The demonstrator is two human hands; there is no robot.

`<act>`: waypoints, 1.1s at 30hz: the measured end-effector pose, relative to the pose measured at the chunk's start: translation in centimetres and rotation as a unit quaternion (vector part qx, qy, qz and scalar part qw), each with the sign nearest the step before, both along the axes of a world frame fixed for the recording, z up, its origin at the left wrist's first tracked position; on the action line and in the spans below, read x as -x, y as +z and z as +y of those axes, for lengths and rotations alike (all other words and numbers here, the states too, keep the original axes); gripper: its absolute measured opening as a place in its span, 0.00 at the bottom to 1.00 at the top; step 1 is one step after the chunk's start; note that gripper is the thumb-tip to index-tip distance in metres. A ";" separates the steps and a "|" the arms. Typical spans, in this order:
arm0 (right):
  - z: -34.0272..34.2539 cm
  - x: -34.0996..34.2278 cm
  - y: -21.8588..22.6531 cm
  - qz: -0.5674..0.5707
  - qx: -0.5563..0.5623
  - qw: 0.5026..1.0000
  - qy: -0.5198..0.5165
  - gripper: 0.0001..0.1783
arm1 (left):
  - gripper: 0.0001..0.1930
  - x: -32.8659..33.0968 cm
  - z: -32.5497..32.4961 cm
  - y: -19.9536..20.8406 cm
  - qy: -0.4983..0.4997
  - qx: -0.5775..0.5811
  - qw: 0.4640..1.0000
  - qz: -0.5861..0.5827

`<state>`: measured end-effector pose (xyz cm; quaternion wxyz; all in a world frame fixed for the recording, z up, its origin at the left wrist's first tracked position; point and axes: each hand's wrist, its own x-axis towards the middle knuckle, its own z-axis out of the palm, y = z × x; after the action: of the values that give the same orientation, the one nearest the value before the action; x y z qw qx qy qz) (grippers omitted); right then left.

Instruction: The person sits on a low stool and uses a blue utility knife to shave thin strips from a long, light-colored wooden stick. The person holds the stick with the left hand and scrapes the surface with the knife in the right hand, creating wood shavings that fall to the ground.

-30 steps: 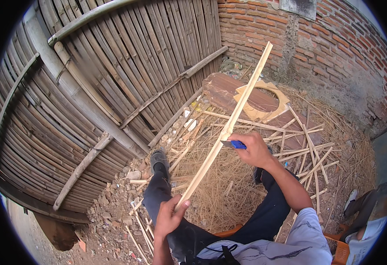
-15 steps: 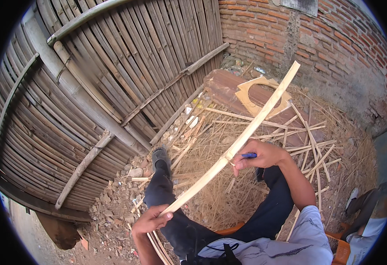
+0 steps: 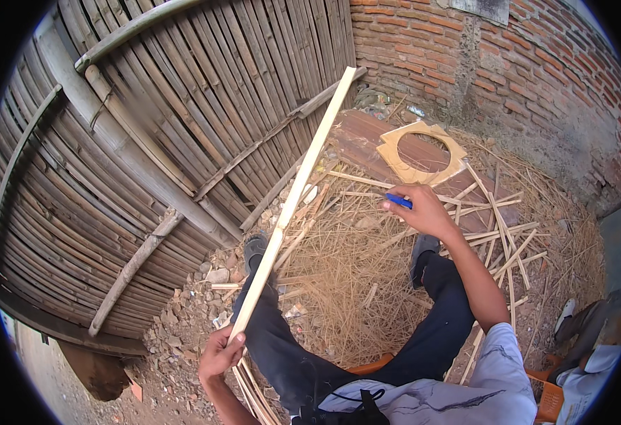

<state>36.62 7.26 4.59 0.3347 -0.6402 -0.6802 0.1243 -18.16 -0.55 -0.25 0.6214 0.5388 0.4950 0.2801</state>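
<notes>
A long, pale split bamboo strip [image 3: 293, 202] slants up and away from my left hand [image 3: 220, 353], which is closed round its near end beside my left thigh. Partway along the strip is a node. My right hand [image 3: 424, 209] is held apart from the strip, over the shavings to its right. Its fingers are closed on a small blue tool [image 3: 399, 201]; the rest of it is hidden in the hand, so its exact kind is unclear. Below my left hand, several thin bamboo strips [image 3: 254, 397] lie beside my left leg.
Bamboo shavings [image 3: 346, 297] cover the ground between my feet. Loose strips [image 3: 505, 234] lie crossed at the right. A brown board [image 3: 360, 134] bears a tan frame with a round hole [image 3: 390, 154]. A bamboo fence [image 3: 204, 106] and brick wall [image 3: 409, 57] stand beyond. Another person [image 3: 587, 340] sits at far right.
The bamboo strip has swung left toward the fence. My right hand has left the strip's node and moved up and away with the blue tool. My left hand has shifted slightly left.
</notes>
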 end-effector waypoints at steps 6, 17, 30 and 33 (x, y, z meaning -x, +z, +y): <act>-0.8 2.1 2.1 0.358 0.010 0.931 0.073 0.23 | 0.14 -0.8 -1.5 -0.1 -0.029 0.033 0.999 -0.009; -2.3 5.1 2.8 0.469 0.022 0.881 0.057 0.21 | 0.11 -1.8 -1.0 0.1 -0.120 -0.007 0.990 0.069; -2.8 5.9 1.7 0.528 0.046 0.845 0.062 0.22 | 0.26 -8.7 0.0 6.9 0.023 -0.367 0.896 0.248; -3.2 7.4 1.2 0.512 0.055 0.852 0.094 0.21 | 0.25 -12.5 0.1 7.2 -0.011 -0.373 0.912 0.168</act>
<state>29.26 4.10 5.79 0.5865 -0.4362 -0.4616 0.5027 -5.66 -0.41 6.97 0.2859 0.7758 0.4458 0.3431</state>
